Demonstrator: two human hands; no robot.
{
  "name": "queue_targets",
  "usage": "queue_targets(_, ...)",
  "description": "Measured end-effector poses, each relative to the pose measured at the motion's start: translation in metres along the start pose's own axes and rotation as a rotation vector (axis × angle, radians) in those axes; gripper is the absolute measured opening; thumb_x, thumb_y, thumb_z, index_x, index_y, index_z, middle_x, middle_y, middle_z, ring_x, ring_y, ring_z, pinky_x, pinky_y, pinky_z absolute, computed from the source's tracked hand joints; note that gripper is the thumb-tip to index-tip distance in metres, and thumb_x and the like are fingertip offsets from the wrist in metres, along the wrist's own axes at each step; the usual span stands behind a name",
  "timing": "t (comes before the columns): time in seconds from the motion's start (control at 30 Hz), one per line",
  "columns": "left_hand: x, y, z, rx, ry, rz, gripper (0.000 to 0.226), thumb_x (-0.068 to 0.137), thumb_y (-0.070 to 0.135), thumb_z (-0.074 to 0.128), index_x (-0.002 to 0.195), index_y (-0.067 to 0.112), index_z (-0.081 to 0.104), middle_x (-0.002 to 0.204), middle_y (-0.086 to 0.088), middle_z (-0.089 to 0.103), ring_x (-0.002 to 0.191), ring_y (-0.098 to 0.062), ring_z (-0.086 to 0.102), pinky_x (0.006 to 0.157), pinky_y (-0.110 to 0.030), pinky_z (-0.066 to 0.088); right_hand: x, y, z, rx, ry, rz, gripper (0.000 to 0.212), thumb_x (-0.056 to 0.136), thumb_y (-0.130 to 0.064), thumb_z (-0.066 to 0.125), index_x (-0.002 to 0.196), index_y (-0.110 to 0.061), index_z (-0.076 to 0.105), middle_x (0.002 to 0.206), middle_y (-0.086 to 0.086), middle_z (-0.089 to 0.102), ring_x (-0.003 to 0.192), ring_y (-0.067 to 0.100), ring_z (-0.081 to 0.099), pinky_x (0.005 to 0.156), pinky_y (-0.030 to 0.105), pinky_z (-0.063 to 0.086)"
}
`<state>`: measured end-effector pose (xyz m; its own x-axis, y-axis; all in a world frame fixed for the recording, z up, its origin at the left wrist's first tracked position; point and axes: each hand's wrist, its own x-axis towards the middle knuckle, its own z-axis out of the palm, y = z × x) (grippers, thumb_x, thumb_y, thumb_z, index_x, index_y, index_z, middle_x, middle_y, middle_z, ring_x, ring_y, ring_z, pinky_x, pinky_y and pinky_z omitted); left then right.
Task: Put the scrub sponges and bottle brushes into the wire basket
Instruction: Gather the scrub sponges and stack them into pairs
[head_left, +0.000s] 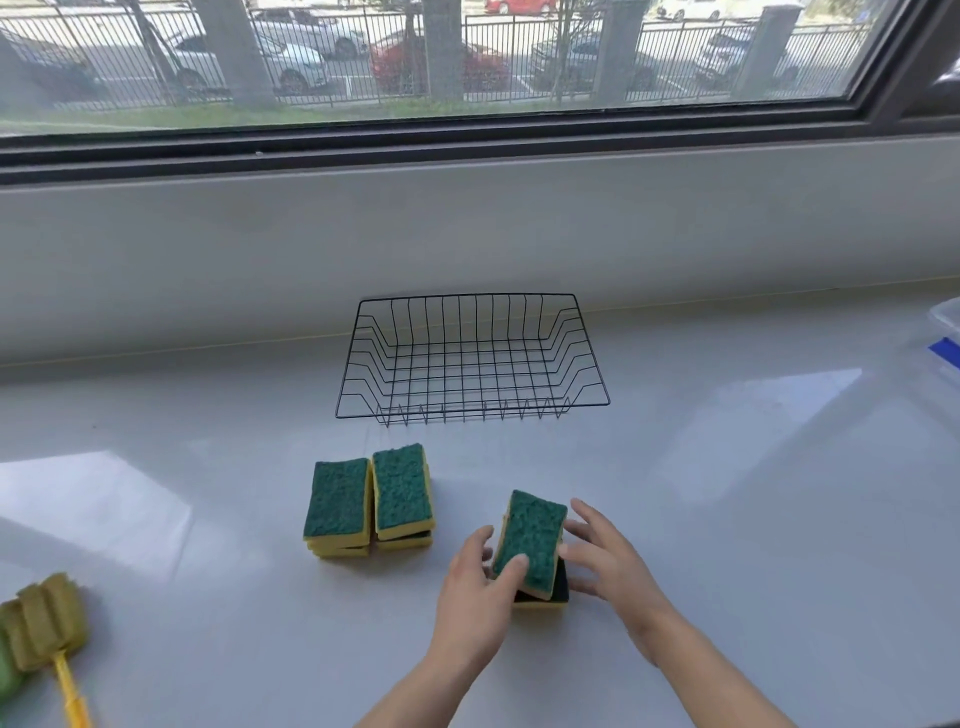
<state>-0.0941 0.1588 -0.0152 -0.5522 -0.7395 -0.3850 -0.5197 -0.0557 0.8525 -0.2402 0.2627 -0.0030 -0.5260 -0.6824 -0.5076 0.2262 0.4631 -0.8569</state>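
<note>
Now, nearest, a tilted sponge is pinched by the left hand, thumb on its green face, above a lower sponge on the worktop. The right hand is held open beside it, fingers spread, touching the edge. Far left, bottle brushes are seen lying flat. Further back, two sponge stacks are set side by side. Beyond them, the basket is seen holding nothing, below the window.
</note>
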Motion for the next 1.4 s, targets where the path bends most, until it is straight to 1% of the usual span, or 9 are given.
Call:
queue_targets(0.1,-0.003,0.002,0.002,-0.15,-0.066,-0.096,0.048,0.076,0.04,0.062,0.123,0.034,0.057,0.109,0.008,0.067,0.098,-0.013,0.067,0.092,-0.044,0.054,-0.001,-0.007,0.012,-0.152,0.031,-0.003,0.035,0.092,-0.035,0.07,0.124,-0.037,0.057,0.12,-0.009,0.069,0.097,0.011,0.074,0.088,0.043,0.061)
queue_targets(0.2,-0.004,0.003,0.0,-0.207,-0.057,-0.118,0.047,0.071,0.04,0.063,0.118,0.04,0.059,0.106,0.009,0.068,0.095,-0.01,0.068,0.09,-0.04,0.055,0.001,-0.011,0.022,-0.279,0.046,-0.023,0.028,0.094,-0.031,0.065,0.116,-0.046,0.056,0.103,-0.015,0.075,0.089,0.008,0.075,0.09,0.043,0.059)
queue_targets(0.4,0.0,-0.004,-0.005,-0.262,-0.026,-0.062,0.063,0.064,0.018,0.071,0.117,0.048,0.052,0.102,0.025,0.069,0.098,0.005,0.065,0.082,-0.02,0.052,0.023,-0.029,0.033,-0.206,0.093,0.014,0.036,0.093,-0.015,0.065,0.126,-0.025,0.06,0.119,-0.003,0.069,0.102,0.016,0.069,0.094,0.046,0.058)
queue_targets(0.53,0.005,-0.009,-0.003,-0.19,-0.011,-0.018,0.065,0.062,0.01,0.065,0.117,0.044,0.056,0.1,0.019,0.071,0.093,-0.006,0.07,0.086,-0.036,0.057,0.028,-0.035,0.034,-0.397,0.15,-0.014,0.039,0.089,-0.022,0.07,0.126,-0.022,0.058,0.124,-0.005,0.057,0.11,0.018,0.06,0.099,0.043,0.052)
queue_targets(0.7,0.011,-0.005,-0.001,-0.057,0.06,0.005,0.05,0.07,0.019,0.074,0.113,0.039,0.059,0.093,0.016,0.072,0.085,0.0,0.066,0.08,-0.029,0.056,0.028,-0.046,0.034,-0.417,0.1,-0.033,0.036,0.088,-0.01,0.063,0.119,-0.029,0.061,0.105,-0.009,0.065,0.097,0.018,0.068,0.088,0.045,0.059)
queue_targets(0.93,0.014,-0.01,-0.002,0.02,0.048,0.021,0.052,0.079,0.015,0.073,0.126,0.032,0.057,0.092,0.002,0.065,0.081,-0.013,0.067,0.078,-0.034,0.056,0.032,-0.044,0.023,-0.328,0.144,0.001,0.043,0.089,-0.002,0.058,0.127,-0.021,0.063,0.1,0.001,0.071,0.094,0.021,0.071,0.088,0.048,0.06)
queue_targets(1.03,0.014,-0.013,-0.002,0.011,0.05,0.022,0.051,0.081,0.016,0.074,0.127,0.029,0.058,0.09,0.003,0.065,0.08,-0.013,0.068,0.077,-0.034,0.056,0.032,-0.041,0.025,-0.317,0.149,-0.01,0.041,0.09,-0.006,0.059,0.128,-0.021,0.062,0.106,-0.001,0.069,0.096,0.02,0.069,0.088,0.047,0.059)
queue_targets(1.17,0.014,-0.013,-0.003,-0.009,0.062,-0.002,0.051,0.082,0.016,0.071,0.127,0.033,0.054,0.097,0.006,0.063,0.082,-0.009,0.067,0.079,-0.033,0.057,0.033,-0.034,0.023,-0.248,0.118,0.01,0.048,0.091,-0.029,0.07,0.137,-0.025,0.055,0.13,0.0,0.058,0.111,0.019,0.063,0.094,0.041,0.056)
queue_targets(1.4,0.003,-0.011,-0.039,0.065,0.192,0.178,0.048,0.081,0.007,0.065,0.124,0.028,0.059,0.103,0.013,0.057,0.087,-0.004,0.06,0.074,-0.017,0.048,0.036,-0.023,0.041,-0.237,0.091,0.053,0.05,0.089,-0.037,0.071,0.135,-0.026,0.053,0.112,-0.001,0.069,0.099,0.019,0.071,0.094,0.05,0.057)
